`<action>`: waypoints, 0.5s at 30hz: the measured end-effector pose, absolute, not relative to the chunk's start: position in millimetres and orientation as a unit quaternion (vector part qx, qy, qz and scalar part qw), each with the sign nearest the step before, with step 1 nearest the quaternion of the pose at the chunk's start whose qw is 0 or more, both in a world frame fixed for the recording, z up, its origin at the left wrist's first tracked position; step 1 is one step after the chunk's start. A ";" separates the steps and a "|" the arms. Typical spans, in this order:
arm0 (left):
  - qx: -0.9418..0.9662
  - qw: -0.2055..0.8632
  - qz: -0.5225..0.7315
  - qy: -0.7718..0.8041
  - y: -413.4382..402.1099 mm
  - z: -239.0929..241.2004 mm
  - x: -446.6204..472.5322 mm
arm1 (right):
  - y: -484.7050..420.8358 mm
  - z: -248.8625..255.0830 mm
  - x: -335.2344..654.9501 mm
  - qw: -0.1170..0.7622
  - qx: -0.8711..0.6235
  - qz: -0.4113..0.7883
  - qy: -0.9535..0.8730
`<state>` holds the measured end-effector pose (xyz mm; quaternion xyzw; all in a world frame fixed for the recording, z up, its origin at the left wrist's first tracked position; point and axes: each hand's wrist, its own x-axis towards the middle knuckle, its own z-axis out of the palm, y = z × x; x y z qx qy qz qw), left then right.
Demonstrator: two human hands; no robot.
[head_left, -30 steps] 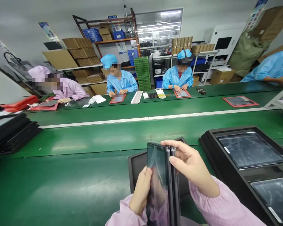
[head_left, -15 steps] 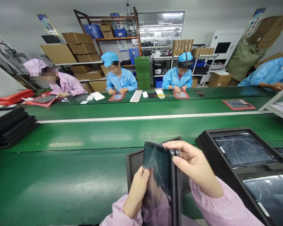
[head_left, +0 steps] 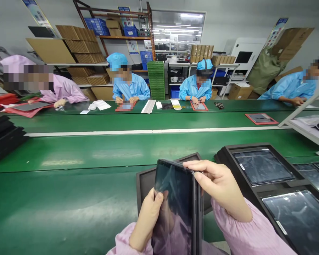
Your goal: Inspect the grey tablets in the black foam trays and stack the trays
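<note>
Two dark tablets [head_left: 175,198], stacked face to back and tilted upright, are held between my hands; the near one has a glossy, reflective screen. My left hand [head_left: 149,216] grips their left edge, its thumb lying on the near screen. At the upper right corner, my right hand [head_left: 220,186] is closed round the edge, fingers across the top and thumb on the side. Behind the tablets a black tray [head_left: 145,180] lies on the green bench, mostly hidden by them and my hands.
To the right, a black foam tray [head_left: 244,187] holds several film-covered tablets [head_left: 263,166]. Dark trays [head_left: 5,138] are stacked at far left. A white rack [head_left: 303,127] stands on the right. Across the green bench [head_left: 82,198], several co-workers sit working on tablets.
The view has swung slightly, so the surroundings sit a little further left. Both hands keep hold of the tablets, the near one turned slightly more toward me.
</note>
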<state>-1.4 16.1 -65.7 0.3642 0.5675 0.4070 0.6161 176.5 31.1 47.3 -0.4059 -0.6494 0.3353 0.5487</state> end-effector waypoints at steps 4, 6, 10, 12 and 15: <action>0.372 0.598 0.392 0.592 17.4 -61.5 -4.5 | 29.5 47.7 182.1 0.529 -0.420 0.345 -0.652; 0.383 0.583 0.385 0.604 17.8 -60.3 -7.4 | 28.6 46.2 184.3 0.525 -0.422 0.358 -0.647; 0.416 0.553 0.370 0.619 16.4 -60.2 -12.9 | 27.7 41.3 187.6 0.519 -0.423 0.372 -0.643; 0.428 0.544 0.365 0.623 14.8 -61.1 -14.7 | 28.2 39.3 189.4 0.517 -0.427 0.371 -0.643; 0.441 0.538 0.364 0.619 14.3 -62.4 -16.2 | 29.7 38.1 191.2 0.517 -0.433 0.370 -0.639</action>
